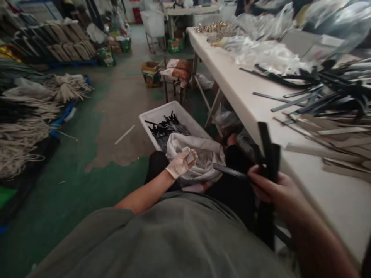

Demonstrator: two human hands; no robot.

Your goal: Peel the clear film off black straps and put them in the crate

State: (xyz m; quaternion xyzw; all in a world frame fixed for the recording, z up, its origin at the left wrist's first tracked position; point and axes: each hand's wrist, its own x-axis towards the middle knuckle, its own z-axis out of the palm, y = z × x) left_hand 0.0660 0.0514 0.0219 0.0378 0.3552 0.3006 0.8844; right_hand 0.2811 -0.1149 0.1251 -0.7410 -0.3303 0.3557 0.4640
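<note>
Grey shirt (174,239) in foreground. Right hand (272,189) closed round bundled black strips (266,141), upright, ends kept together. Left hand (181,164), gloved, pinches pale scrap (189,156) just over white cloth (205,154) in bin (150,116); table (232,85) beside right grip.

The left hand (180,165) wears a thin, pale, matt glove; the black strips (268,150) in the right hand (274,189) look smooth and faintly shiny, plastic or leather. The crate (156,111) is white plastic, the sack (204,152) in it soft pale cloth, the desk (232,85) smooth off-white, its bags (261,54) clear glossy film
</note>
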